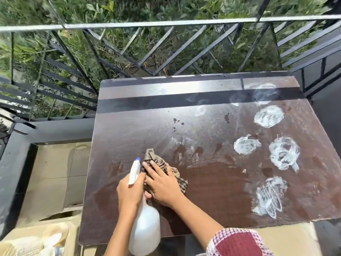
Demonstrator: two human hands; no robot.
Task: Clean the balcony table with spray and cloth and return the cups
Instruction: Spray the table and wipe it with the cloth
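The dark brown balcony table (212, 191) fills the middle of the view. Several white smeared patches (268, 116) lie on its right half, with a few dark spots near the centre. My left hand (130, 193) grips the neck of a white spray bottle (144, 230) with a blue-tipped nozzle pointing away from me. My right hand (162, 183) lies flat on a checked brown cloth (166, 170), pressing it onto the table's near-left part, right beside the bottle. No cups are in view.
A black metal railing (166, 24) runs along the table's far side and right side, with green plants beyond it. Flattened cardboard (60, 172) covers the floor to the left. A pale bag or box (33, 241) sits at the lower left.
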